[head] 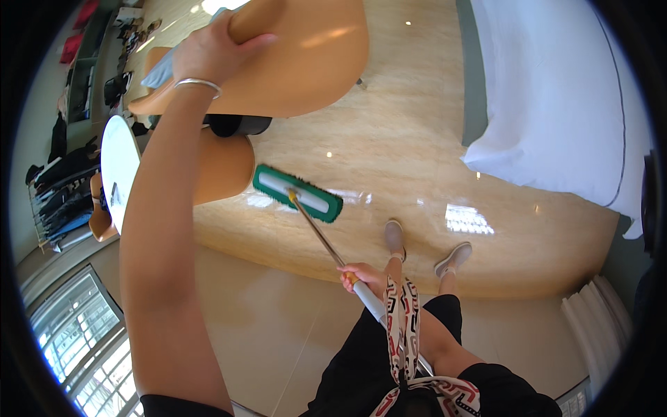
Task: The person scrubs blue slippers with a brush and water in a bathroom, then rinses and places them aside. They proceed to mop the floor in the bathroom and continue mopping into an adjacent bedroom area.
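My left hand (216, 52) grips the rim of a tan leather-like armchair (312, 62), its arm stretched out across the left of the view and a silver bangle at the wrist. In my right hand (365, 279) is the pole (320, 232) of a flat mop, held low near a yellow collar. The green mop head (298, 193) appears to rest on the glossy floor (411, 130), beside a rounded tan piece of furniture (224, 167). A light blue cushion (159, 70) shows partly behind the chair and my hand.
A bed with white bedding (552, 99) stands at right. My shoes (396, 237) are on the floor near the mop. A round white table (119, 167) and a rack of dark clothes (68, 193) are at left. Gathered curtain fabric (599, 318) hangs at lower right.
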Tool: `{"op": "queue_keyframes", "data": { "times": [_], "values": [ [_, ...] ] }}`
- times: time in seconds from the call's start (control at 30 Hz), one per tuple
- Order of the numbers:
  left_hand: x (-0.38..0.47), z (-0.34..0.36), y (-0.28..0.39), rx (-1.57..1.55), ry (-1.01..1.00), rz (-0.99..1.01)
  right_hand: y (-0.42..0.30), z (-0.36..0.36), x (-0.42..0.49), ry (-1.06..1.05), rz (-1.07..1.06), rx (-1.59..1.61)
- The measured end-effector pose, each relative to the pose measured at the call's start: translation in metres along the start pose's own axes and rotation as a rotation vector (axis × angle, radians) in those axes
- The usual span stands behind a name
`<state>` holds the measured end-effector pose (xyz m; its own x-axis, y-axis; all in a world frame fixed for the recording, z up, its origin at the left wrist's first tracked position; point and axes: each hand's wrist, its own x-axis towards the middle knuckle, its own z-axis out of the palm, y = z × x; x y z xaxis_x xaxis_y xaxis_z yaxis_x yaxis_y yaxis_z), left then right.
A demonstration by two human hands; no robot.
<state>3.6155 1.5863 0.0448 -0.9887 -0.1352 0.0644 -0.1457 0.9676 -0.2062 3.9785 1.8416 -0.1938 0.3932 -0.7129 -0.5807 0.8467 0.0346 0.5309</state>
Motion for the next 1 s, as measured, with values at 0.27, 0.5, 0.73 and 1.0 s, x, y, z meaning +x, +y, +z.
{"op": "queue_keyframes", "data": {
  "times": [0.27,0.5,0.73,1.0],
  "values": [
    [0.002,-0.01,0.006,-0.045,-0.036,0.024,0.041,-0.064,-0.142,0.108,-0.62,0.003],
    [-0.001,-0.012,0.008,-0.113,-0.055,-0.008,-0.037,-0.052,-0.237,0.755,-0.66,-0.673],
    [0.012,-0.019,-0.004,-0.243,-0.176,0.016,-0.216,0.004,-0.277,1.173,-0.755,-1.247],
    [0.022,-0.027,0.0,-0.303,-0.354,-0.061,-0.482,0.059,-0.303,0.613,-0.971,-0.929]
  ]
}}
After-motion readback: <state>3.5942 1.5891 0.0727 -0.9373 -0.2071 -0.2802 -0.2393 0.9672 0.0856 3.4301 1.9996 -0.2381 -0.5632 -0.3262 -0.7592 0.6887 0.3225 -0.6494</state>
